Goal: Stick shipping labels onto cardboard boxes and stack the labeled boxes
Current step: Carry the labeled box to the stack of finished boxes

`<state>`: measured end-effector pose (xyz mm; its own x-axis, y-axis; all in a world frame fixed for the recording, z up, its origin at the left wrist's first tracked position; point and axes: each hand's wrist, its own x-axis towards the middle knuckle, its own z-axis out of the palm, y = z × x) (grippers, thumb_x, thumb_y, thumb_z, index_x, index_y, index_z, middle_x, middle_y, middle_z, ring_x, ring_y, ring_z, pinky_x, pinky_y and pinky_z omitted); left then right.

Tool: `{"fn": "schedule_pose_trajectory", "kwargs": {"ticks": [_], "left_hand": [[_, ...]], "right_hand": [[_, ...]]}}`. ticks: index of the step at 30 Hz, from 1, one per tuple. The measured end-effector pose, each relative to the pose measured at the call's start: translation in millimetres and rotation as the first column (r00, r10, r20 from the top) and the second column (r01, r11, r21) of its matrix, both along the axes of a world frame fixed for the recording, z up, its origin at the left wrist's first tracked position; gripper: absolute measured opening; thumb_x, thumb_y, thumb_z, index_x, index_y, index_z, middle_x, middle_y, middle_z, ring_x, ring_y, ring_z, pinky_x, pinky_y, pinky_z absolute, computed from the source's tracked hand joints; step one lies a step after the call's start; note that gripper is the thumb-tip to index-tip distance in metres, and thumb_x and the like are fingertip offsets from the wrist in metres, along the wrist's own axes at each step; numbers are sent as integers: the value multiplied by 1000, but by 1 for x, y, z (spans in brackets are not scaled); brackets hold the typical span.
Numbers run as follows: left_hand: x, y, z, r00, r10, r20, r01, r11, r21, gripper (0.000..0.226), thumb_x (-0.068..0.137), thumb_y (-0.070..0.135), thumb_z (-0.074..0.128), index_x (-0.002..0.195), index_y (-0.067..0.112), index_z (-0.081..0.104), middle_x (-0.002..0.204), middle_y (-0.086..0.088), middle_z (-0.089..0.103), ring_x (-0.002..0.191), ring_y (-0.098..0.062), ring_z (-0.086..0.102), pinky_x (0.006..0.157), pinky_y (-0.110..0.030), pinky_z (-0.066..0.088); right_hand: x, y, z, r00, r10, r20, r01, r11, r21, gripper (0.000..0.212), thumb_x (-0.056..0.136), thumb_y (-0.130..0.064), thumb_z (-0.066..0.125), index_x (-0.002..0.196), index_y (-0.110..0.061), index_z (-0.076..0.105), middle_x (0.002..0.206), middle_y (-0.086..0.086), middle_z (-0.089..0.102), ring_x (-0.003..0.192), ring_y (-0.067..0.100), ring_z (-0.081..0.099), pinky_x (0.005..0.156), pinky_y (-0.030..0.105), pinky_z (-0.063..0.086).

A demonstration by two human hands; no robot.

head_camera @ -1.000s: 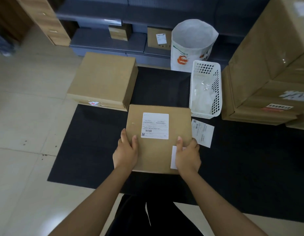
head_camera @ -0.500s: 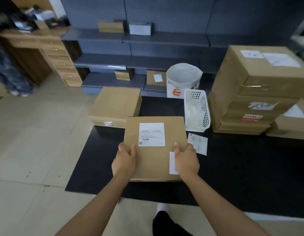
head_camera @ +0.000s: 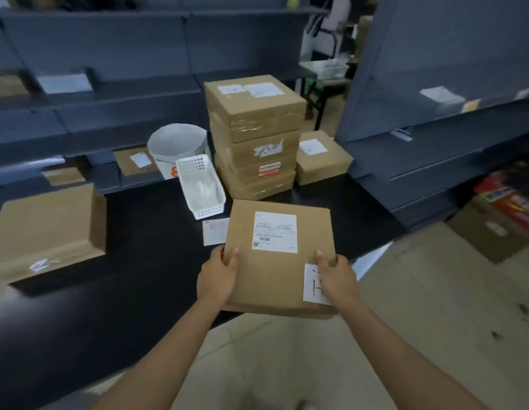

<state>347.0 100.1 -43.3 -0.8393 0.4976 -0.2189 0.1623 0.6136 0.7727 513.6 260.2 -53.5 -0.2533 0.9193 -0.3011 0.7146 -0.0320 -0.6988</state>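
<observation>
A flat brown cardboard box (head_camera: 275, 270) with a white shipping label (head_camera: 275, 232) on top is held up over the near edge of the black mat (head_camera: 139, 261). My left hand (head_camera: 217, 275) grips its left near edge, thumb on top. My right hand (head_camera: 335, 275) grips its right near edge and pins a small white slip of paper (head_camera: 312, 284) against the lid. Behind the box stands a stack of taped, labeled boxes (head_camera: 255, 137), with a lower labeled box (head_camera: 322, 156) to its right.
A white plastic basket (head_camera: 201, 187) and a white bucket-like bag (head_camera: 177, 146) stand at the mat's far side. A loose label (head_camera: 214, 232) lies on the mat. A large plain box (head_camera: 47, 232) sits at the left. Dark shelving surrounds the area; coloured packages (head_camera: 511, 199) lie at right.
Both hands have lifted the labeled box off the mat and swung it to the right. My view has turned right, so the stack of boxes now stands straight ahead.
</observation>
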Motion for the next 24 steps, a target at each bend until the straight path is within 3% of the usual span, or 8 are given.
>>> {"fn": "schedule_pose_trajectory", "kwargs": {"ticks": [7, 13, 18, 24], "left_hand": [[92, 119, 9, 983, -134, 123, 119, 985, 126, 53, 95, 50, 45, 141, 24, 37, 130, -1, 53, 112, -20, 52, 92, -38, 43], [152, 193, 13, 947, -139, 289, 57, 960, 274, 43, 93, 45, 53, 131, 28, 42, 120, 6, 53, 104, -14, 52, 89, -36, 43], [148, 223, 13, 911, -142, 388, 10, 947, 321, 52, 91, 32, 57, 140, 35, 38, 124, 9, 50, 113, -17, 49, 99, -44, 41], [110, 258, 3, 911, -75, 407, -85, 929, 361, 59, 89, 32, 58, 144, 35, 36, 133, 9, 51, 119, -15, 48, 104, -42, 38]], "right_hand": [[121, 93, 9, 960, -155, -232, 139, 987, -83, 36, 95, -45, 50, 114, -16, 57, 93, 2, 68, 79, 16, 64, 71, 34, 50], [194, 164, 18, 905, -213, -369, 183, 976, -114, 39, 96, -36, 54, 129, -15, 50, 110, 1, 64, 91, 17, 62, 73, 30, 46], [192, 203, 17, 862, -166, -479, 88, 980, -181, 29, 94, -22, 59, 123, -19, 54, 115, -4, 64, 95, 12, 63, 68, 23, 45], [134, 243, 8, 822, -162, -545, 36, 971, -235, 31, 93, -25, 57, 124, -30, 59, 110, -6, 70, 94, 11, 65, 69, 26, 47]]}}
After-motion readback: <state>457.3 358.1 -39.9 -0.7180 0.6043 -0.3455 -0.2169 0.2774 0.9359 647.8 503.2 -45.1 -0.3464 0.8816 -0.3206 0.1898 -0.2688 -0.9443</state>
